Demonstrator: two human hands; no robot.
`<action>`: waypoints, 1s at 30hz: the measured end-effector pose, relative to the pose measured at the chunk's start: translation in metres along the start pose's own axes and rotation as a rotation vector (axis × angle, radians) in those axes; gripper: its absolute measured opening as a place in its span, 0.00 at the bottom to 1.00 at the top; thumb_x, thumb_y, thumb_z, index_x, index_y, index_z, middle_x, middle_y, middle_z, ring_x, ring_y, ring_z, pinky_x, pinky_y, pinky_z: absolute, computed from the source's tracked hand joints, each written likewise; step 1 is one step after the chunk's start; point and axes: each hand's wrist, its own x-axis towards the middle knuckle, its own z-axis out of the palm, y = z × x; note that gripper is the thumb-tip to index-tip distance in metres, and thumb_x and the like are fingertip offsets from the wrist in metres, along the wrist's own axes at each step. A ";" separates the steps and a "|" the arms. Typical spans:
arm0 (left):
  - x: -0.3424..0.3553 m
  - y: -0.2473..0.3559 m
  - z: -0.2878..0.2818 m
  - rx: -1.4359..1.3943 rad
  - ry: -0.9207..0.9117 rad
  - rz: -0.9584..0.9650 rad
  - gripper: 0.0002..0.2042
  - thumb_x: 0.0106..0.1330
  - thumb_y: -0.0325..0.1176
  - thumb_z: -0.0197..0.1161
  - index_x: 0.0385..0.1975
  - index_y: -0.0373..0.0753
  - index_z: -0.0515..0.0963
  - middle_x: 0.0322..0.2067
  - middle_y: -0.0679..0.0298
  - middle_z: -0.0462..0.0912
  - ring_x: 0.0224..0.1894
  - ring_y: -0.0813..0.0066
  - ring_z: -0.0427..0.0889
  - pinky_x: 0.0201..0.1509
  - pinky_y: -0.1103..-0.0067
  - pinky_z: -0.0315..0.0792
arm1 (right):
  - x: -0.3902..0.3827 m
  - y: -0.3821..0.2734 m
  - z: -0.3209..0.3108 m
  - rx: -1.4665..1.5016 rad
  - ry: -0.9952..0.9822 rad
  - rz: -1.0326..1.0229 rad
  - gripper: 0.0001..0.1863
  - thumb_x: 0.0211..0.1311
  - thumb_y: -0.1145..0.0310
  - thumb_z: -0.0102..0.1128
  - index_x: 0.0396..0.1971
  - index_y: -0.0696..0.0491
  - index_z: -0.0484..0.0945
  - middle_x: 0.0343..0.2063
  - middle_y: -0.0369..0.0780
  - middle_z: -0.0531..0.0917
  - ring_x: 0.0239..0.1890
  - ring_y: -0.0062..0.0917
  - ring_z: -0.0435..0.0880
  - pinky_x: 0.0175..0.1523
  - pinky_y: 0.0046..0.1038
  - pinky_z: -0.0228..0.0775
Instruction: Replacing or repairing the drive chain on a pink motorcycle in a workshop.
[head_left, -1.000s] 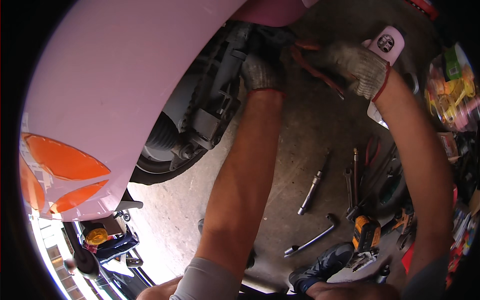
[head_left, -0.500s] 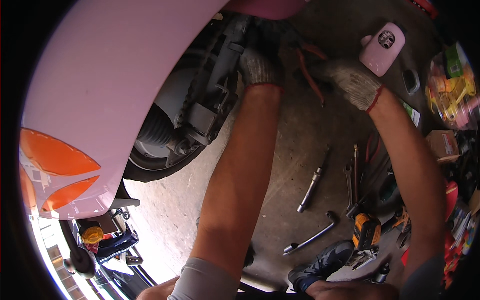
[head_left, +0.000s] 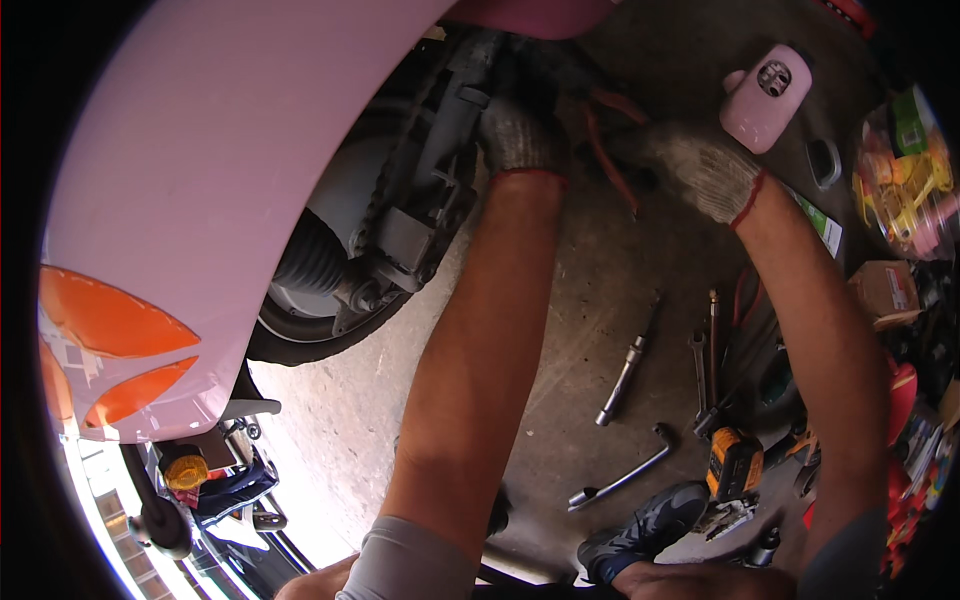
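Note:
The pink scooter's body panel fills the left, with its dark wheel and shock absorber beneath. My left hand, in a grey knit glove with a red hem, reaches in beside the shock absorber. Its fingers are lost in shadow among the dark parts. To its right, my gloved right hand grips red-handled pliers. The two handles are spread apart, and the jaws point toward the dark parts near my left hand, where they are hard to make out.
On the concrete floor lie a socket extension, an L-shaped wrench, a combination wrench and a yellow-black battery tool. A pink cover, a jar of colourful pieces and a small cardboard box stand at right. My shoe is below.
The pliers' handles have shifted slightly to the left and up with my right hand. My left hand stays in nearly the same place beside the shock absorber.

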 end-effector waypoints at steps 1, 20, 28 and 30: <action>-0.001 0.002 0.004 0.133 -0.026 -0.028 0.13 0.67 0.36 0.42 0.46 0.42 0.70 0.47 0.62 0.72 0.51 0.71 0.70 0.54 0.75 0.64 | -0.002 0.003 -0.001 0.015 0.001 0.008 0.16 0.60 0.75 0.51 0.49 0.57 0.76 0.41 0.40 0.81 0.38 0.20 0.79 0.42 0.21 0.71; -0.006 0.022 0.009 2.952 -0.250 0.776 0.13 0.62 0.30 0.48 0.44 0.41 0.75 0.45 0.59 0.78 0.50 0.69 0.75 0.50 0.76 0.69 | 0.002 -0.016 -0.017 0.518 -0.122 0.165 0.15 0.61 0.79 0.43 0.45 0.56 0.77 0.28 0.36 0.80 0.24 0.13 0.76 0.24 0.16 0.68; 0.001 0.008 -0.012 2.755 -0.258 0.546 0.16 0.63 0.31 0.46 0.50 0.43 0.71 0.51 0.60 0.73 0.54 0.69 0.71 0.57 0.74 0.65 | 0.006 -0.015 -0.020 -0.746 0.016 -0.265 0.27 0.65 0.54 0.33 0.52 0.59 0.70 0.46 0.43 0.79 0.42 0.26 0.81 0.43 0.21 0.75; 0.000 0.013 -0.010 2.613 -0.225 0.508 0.17 0.63 0.31 0.46 0.52 0.43 0.70 0.52 0.61 0.72 0.56 0.70 0.70 0.58 0.74 0.64 | 0.005 -0.029 -0.011 -0.463 0.078 0.027 0.26 0.65 0.56 0.34 0.52 0.59 0.70 0.46 0.43 0.79 0.42 0.25 0.81 0.44 0.19 0.74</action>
